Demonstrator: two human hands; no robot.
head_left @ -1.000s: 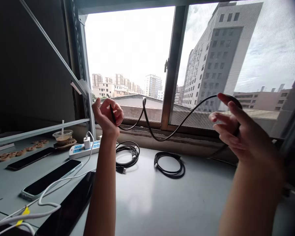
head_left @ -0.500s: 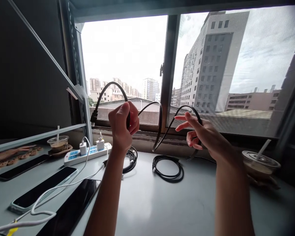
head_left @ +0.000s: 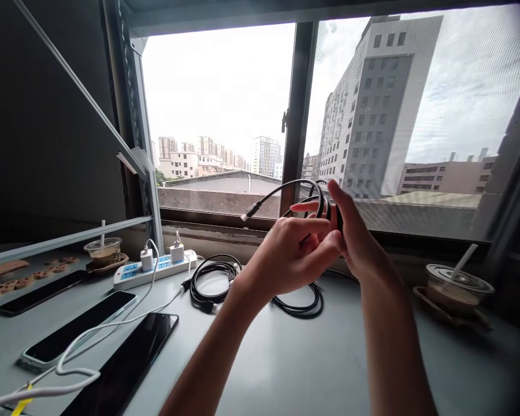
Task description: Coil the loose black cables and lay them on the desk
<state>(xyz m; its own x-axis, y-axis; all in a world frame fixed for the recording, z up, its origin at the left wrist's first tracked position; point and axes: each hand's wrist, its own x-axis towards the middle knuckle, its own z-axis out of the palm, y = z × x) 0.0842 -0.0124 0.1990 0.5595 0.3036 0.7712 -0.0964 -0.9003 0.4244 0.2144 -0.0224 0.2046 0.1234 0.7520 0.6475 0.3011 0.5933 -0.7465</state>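
Observation:
A black USB cable [head_left: 282, 186] is held up in front of the window, and its plug end points left and slightly down. My left hand [head_left: 297, 248] is closed with thumb and fingers pinched on the cable, close against my other hand. Loops of the same cable pass around the fingers of my right hand [head_left: 356, 231], whose thumb points up. My left hand partly hides the right fingers and the loops. Below, on the table, lie two coiled black cables, one on the left [head_left: 199, 289] and one further right [head_left: 314, 309], partly hidden by my left wrist.
A white power strip [head_left: 156, 274] with chargers and white cords [head_left: 82, 346] stands at the left. Phones [head_left: 82, 326] and a dark tablet-like device [head_left: 134, 358] lie nearby. Lidded drinks stand far left [head_left: 104, 251] and right [head_left: 459, 289]. Another person's hand [head_left: 4, 269] shows at the left edge.
My left hand has moved right to meet my right hand, bringing the cable's plug end along. The cable stretched between the hands is now gathered in loops. The other person's hand has drawn back left.

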